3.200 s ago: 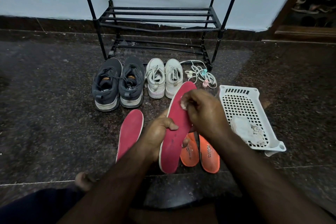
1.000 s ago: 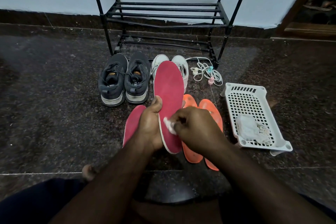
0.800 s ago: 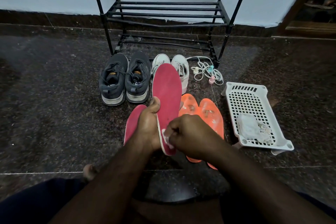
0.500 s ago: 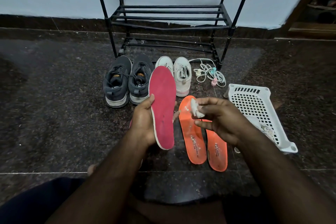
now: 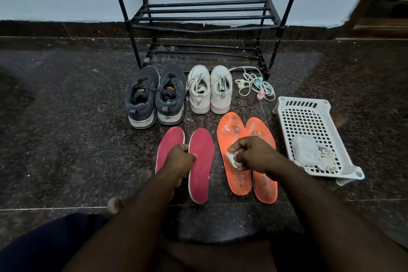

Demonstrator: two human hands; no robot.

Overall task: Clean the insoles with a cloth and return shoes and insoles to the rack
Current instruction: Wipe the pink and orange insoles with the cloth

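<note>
Left hand (image 5: 180, 159) grips the inner edge of the right-lying red insole (image 5: 201, 165), which lies flat on the dark stone floor (image 5: 66, 139) just beside its mate, the other red insole (image 5: 169, 146). Right hand (image 5: 254, 153) has fingers curled, pinching a small white cloth (image 5: 233, 159) over the two orange insoles (image 5: 234, 152), which lie side by side, touching. Beyond them, toes toward the wall: a dark grey pair of sneakers (image 5: 154, 95) and a white pair of sneakers (image 5: 209, 89), both on the floor in front of the black metal shoe rack (image 5: 205, 15). Loose laces with small pastel pieces (image 5: 254, 85) lie right of the white pair. White perforated plastic tray (image 5: 309, 117) at far right holds a crumpled white cloth (image 5: 309, 153)
</note>
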